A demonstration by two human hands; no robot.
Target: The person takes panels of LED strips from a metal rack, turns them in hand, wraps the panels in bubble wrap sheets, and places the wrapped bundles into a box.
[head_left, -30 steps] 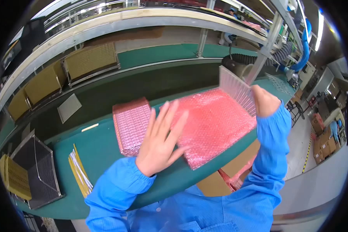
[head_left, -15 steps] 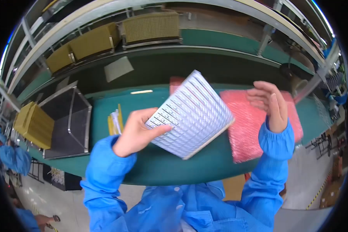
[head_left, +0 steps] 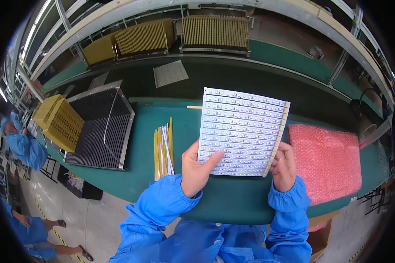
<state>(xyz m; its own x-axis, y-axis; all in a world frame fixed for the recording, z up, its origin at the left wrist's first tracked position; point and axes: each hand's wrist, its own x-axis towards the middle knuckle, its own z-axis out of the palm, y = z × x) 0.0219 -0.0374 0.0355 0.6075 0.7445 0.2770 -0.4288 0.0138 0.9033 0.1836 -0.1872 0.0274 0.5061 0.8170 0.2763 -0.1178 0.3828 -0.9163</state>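
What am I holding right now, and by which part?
A panel. Your left hand grips its lower left edge; your right hand is at the lower right edge, its grip unclear.

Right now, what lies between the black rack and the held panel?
Yellow and white strips, and a pale stick, on the green table, in the head view.

A white panel [head_left: 242,131] is showing rows of small chips, a tan strip [head_left: 276,140] edging its right side. It is facing the camera above the green table [head_left: 232,199].
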